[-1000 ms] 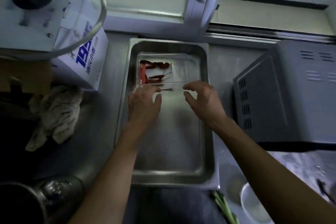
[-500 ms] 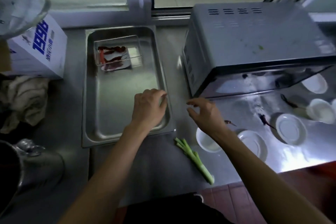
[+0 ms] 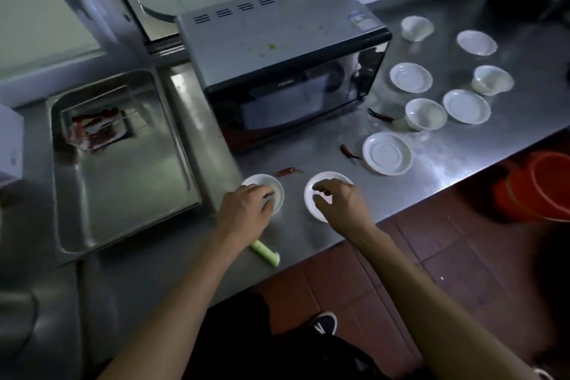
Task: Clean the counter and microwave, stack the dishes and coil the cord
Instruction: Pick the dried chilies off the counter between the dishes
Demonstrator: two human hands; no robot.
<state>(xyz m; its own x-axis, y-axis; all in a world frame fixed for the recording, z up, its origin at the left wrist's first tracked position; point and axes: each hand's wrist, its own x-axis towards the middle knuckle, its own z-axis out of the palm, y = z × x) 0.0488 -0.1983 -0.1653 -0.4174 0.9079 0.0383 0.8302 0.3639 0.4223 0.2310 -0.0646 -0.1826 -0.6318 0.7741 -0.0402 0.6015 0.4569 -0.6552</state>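
Observation:
My left hand [image 3: 246,210] grips the near rim of a small white bowl [image 3: 273,190] at the counter's front edge. My right hand [image 3: 339,207] hovers with loosely curled fingers over a white saucer [image 3: 311,203], and a small dark bit shows between thumb and forefinger. More white dishes are spread to the right: a saucer [image 3: 387,154], a bowl [image 3: 425,114] and several others behind. The grey microwave [image 3: 277,49] has crumbs on top. Dried red chilies [image 3: 288,171] lie on the steel counter [image 3: 447,163]. No cord is visible.
A steel tray [image 3: 123,188] on the left holds a clear container of red chilies [image 3: 95,129]. A green scallion stalk [image 3: 265,251] lies by my left wrist. An orange bucket [image 3: 549,188] stands on the tiled floor at right. A white box [image 3: 9,145] is at the far left.
My view has swung right from the tray to the dishes. Both hands moved off the tray's end; the left now holds the small bowl, the right is over the saucer.

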